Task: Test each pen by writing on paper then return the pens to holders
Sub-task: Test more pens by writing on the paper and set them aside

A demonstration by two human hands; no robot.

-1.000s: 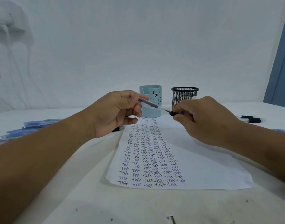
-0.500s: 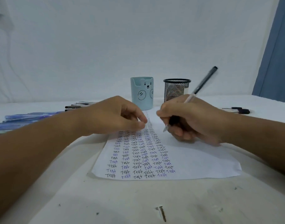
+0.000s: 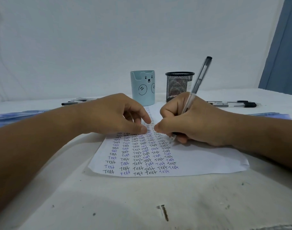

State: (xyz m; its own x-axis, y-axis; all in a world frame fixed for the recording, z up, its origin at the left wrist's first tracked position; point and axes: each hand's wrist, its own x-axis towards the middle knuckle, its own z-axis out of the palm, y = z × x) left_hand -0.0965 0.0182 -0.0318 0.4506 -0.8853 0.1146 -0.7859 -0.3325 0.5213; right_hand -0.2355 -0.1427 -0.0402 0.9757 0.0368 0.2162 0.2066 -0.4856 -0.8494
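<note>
Right hand [image 3: 191, 123] in a closed grip on a clear pen [image 3: 194, 90] — tip down on the paper [image 3: 200, 161], cap end tilted up and right. Left hand [image 3: 115, 115] rests loosely curled on the sheet's left part, holding nothing. Bear holder [image 3: 142, 87] and mesh holder [image 3: 179, 86] stand at the far edge — loose pens [image 3: 233, 103] lie on the desk [image 3: 125, 205], far right.

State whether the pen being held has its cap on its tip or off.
Off: the pen in the right hand shows a bare tip touching the paper.

"Test" repeated across paper [image 3: 200, 160]
</note>
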